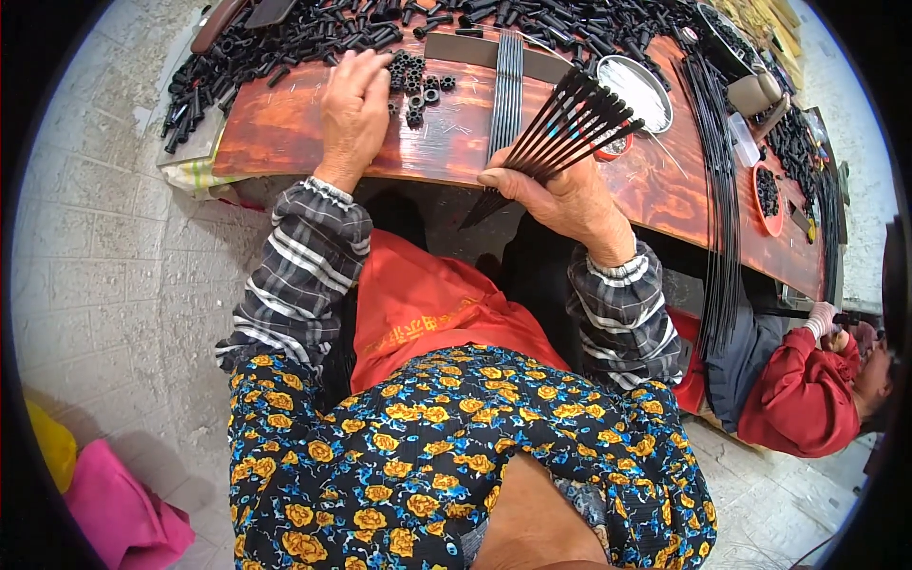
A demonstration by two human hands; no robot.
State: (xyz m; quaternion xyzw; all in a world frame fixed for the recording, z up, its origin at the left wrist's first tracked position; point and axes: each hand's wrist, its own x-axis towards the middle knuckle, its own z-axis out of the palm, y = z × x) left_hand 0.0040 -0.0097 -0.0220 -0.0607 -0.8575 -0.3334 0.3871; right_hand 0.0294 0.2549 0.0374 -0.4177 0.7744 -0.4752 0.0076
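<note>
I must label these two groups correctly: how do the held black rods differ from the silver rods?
The black rods are dark; the silver rods look pale and shiny. The black rods fan out in the right hand; the silver rods lie side by side on the table. Both are groups of thin rods.

Floor (104, 237): pale grey, marked out in rectangular tiles, surface scuffed. Work table (275, 128): reddish-brown, wood-grained, glossy top. Bright light reflects off its surface; shadow darkens the space beneath.
</note>
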